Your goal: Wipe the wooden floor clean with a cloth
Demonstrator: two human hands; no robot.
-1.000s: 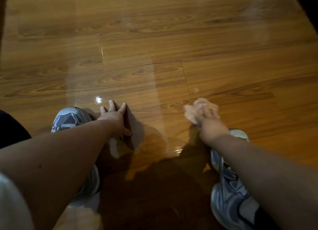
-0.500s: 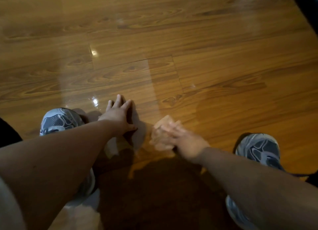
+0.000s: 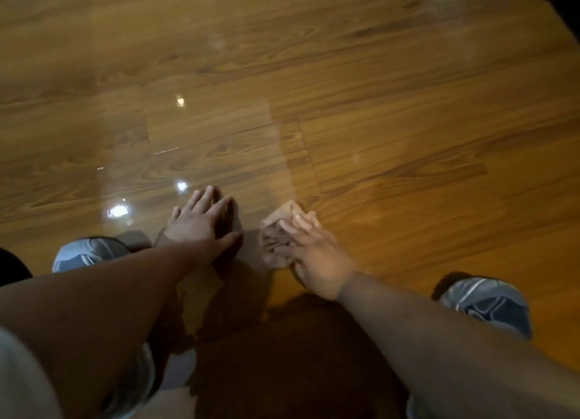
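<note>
A glossy wooden floor [image 3: 361, 89] fills the view, with bright reflections on its left part. My left hand [image 3: 201, 221] lies flat on the boards with its fingers straight and spread. Just to its right, my right hand [image 3: 314, 252] presses a small crumpled beige cloth [image 3: 277, 230] against the floor with straight fingers laid over it. Part of the cloth is hidden under the palm. Both forearms reach in from the bottom of the frame.
A grey sneaker [image 3: 84, 254] shows behind my left arm and another grey sneaker [image 3: 489, 305] to the right of my right arm. A dark edge [image 3: 565, 11] cuts the top right corner. Open floorboards stretch ahead.
My right hand has slid the cloth leftward from in front of the right shoe to beside my left hand. The left hand has stayed flat on the floor.
</note>
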